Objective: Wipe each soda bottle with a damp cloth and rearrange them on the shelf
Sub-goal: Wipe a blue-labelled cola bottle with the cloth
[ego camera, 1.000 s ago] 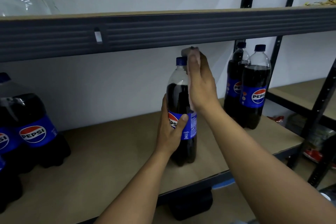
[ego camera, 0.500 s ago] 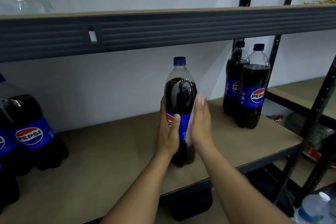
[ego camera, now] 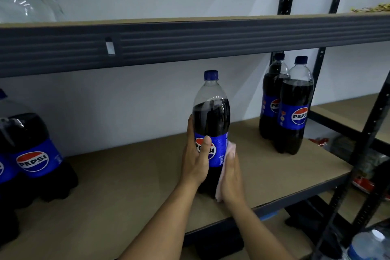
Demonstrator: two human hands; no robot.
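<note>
- Head view: we log the middle soda bottle point(ego camera: 211, 124) upright on the shelf point(ego camera: 126, 175), near its front edge, well apart from the others.
- Left hand point(ego camera: 196, 160) grips it at the label, thumb across the logo, fingers round the far side.
- Right hand point(ego camera: 231, 177) is flat, fingers straight and together, pressing the pink cloth point(ego camera: 231, 148) on the lower right side.
- Risk, we judge: nothing pinches the cloth, so it may slip; a hard sideways rub could tip the bottle forward if the left grip slackens.
- Contents: dark soda to the shoulder, cap on; right pair point(ego camera: 295, 107) and left group point(ego camera: 31, 154) likewise.
</note>
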